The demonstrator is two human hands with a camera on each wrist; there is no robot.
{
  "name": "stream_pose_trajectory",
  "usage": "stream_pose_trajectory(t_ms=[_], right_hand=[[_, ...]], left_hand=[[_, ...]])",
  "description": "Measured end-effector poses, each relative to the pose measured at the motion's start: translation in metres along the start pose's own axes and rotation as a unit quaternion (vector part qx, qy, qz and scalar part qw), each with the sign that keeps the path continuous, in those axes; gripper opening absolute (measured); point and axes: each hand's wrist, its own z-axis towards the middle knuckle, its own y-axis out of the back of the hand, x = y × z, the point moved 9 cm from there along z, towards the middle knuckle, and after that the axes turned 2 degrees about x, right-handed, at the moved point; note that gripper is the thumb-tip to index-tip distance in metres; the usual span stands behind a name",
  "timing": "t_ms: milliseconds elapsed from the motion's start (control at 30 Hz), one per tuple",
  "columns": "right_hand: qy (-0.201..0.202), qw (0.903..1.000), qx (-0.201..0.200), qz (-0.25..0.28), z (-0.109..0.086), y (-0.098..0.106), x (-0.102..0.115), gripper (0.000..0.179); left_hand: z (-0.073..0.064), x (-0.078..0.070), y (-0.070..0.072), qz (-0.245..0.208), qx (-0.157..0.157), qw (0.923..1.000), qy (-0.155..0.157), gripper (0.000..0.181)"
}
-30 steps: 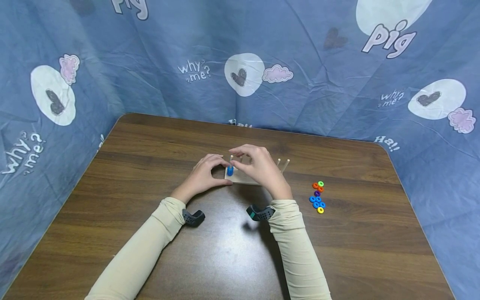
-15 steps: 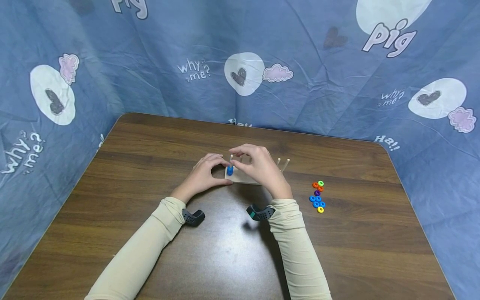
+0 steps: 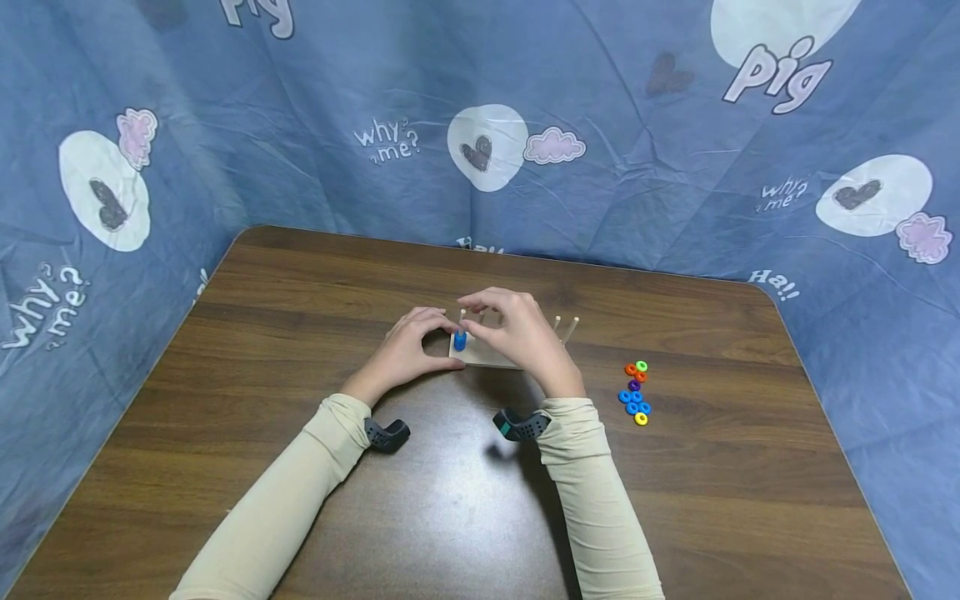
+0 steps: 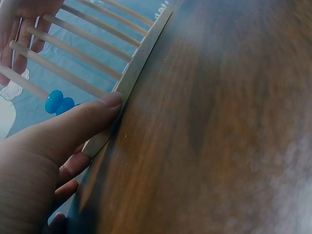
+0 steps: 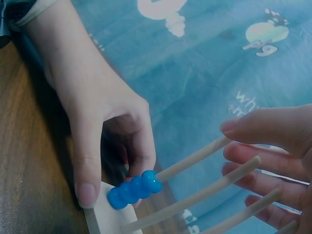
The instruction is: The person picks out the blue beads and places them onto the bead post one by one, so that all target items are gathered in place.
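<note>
A pale wooden peg board point(image 3: 483, 354) stands mid-table with a row of upright pegs. Several blue beads point(image 5: 134, 189) sit stacked at the foot of its leftmost peg point(image 5: 192, 158). My left hand point(image 3: 411, 343) grips the board's left end; in the left wrist view its thumb point(image 4: 105, 105) presses the front edge, with the other fingers behind. My right hand point(image 3: 521, 333) is at the top of that same peg, its thumb and index fingertips at the tip in the right wrist view. The other fingers are spread behind, and this hand hides the middle pegs in the head view.
Right of the board lie loose small rings: a green ring point(image 3: 641, 367), orange rings point(image 3: 631, 370), a purple ring point(image 3: 634, 386), several blue rings point(image 3: 632, 408) and a yellow ring point(image 3: 641, 419). A printed blue cloth point(image 3: 315, 167) hangs behind the brown table point(image 3: 300, 275).
</note>
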Motion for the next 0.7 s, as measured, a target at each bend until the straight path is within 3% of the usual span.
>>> stream_pose_trajectory(t_ms=[700], right_hand=[[-0.003, 1.0, -0.002, 0.004, -0.0026, 0.0028, 0.0012, 0.028]], left_hand=[[-0.0006, 0.001, -0.0008, 0.0, 0.004, 1.0, 0.0, 0.055]])
